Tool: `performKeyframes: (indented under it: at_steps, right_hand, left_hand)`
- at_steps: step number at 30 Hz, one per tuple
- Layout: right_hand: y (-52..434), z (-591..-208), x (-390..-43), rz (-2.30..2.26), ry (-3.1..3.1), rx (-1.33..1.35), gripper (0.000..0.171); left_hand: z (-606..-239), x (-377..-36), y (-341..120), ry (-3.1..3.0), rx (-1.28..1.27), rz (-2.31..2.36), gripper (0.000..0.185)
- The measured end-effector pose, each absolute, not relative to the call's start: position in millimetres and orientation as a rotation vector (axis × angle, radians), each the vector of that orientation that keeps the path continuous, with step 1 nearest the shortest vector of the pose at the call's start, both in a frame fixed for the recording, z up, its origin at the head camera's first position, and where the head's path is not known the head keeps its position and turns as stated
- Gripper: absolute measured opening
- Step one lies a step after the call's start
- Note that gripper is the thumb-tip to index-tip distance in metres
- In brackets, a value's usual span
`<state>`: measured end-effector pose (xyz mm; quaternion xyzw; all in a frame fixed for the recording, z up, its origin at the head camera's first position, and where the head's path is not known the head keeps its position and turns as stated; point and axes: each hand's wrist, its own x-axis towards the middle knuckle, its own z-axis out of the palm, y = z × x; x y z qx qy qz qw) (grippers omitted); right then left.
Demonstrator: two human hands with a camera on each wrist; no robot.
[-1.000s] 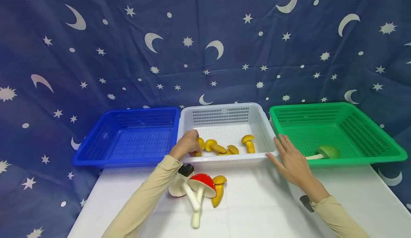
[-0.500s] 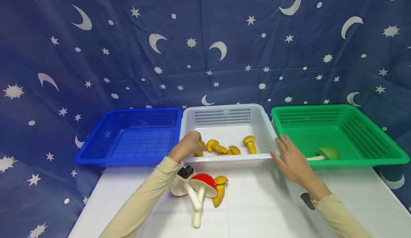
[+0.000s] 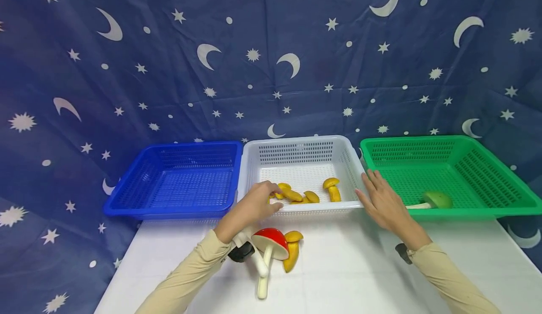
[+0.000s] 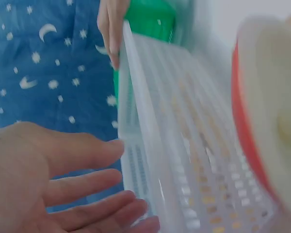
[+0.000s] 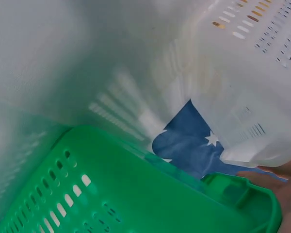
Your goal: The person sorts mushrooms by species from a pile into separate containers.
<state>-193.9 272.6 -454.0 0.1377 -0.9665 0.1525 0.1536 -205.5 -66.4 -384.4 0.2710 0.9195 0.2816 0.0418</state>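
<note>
Over the white perforated plastic basket's (image 3: 296, 206) front rim, the left hand (image 3: 254, 205) hangs loosely open beside yellow toy mushrooms (image 3: 296, 194); the right hand (image 3: 381, 200), fingers straight, steadies its corner. Keep that brace while picking.

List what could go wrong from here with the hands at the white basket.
The left hand hangs open right over the white basket's front rim, so it could catch the rim and shove the basket. The right hand rests flat in the narrow gap beside the green basket; a push might slide either basket. The red mushroom lies close under the left forearm and could get knocked.
</note>
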Motion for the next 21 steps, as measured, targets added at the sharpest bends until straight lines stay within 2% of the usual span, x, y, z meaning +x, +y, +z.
performKeyframes:
  at_steps: [9,21]
  right_hand:
    - [275,-455,-195,0.420,-2.744,0.433,0.059]
    - [275,-457,-195,0.408,-2.714,0.427,0.058]
  left_hand:
    - [-379,-170,-54,2.685,1.051,0.919,0.020]
    - [-405,-169,-36,2.605,1.078,0.634,0.027]
